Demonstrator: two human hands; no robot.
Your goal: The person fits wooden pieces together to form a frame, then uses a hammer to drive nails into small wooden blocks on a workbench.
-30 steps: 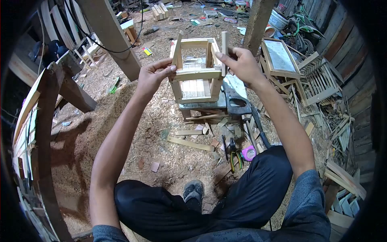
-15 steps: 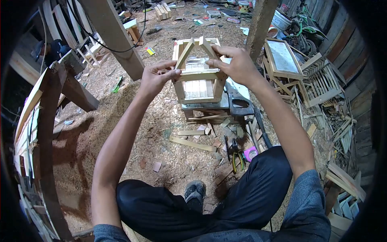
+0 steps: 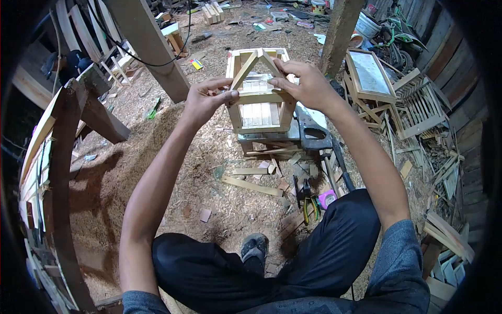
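A small open wooden frame (image 3: pixel 260 129) with a slatted floor stands in front of me on a low bench. My left hand (image 3: pixel 205 100) pinches the lower end of a slanted wooden strip (image 3: pixel 244 70) at the frame's left upper corner. On the other side, my right hand (image 3: pixel 308 86) grips a second slanted strip (image 3: pixel 269 62) between thumb and fingers. The tops of both strips meet in a peak above the frame's front crossbar (image 3: pixel 261 98). My right fingers partly cover the second strip.
A handsaw (image 3: pixel 315 138) lies on the bench's right side. Pliers (image 3: pixel 311 209), a pink tape measure (image 3: pixel 327 199) and wood offcuts (image 3: pixel 252 185) lie on the shavings-covered floor. Wooden posts (image 3: pixel 151 49) rise left and right. Another person (image 3: pixel 73 64) is at far left.
The strips' top ends, apart with a small gap before, now touch in a point. Both hands keep their holds; the whole view has shifted slightly.
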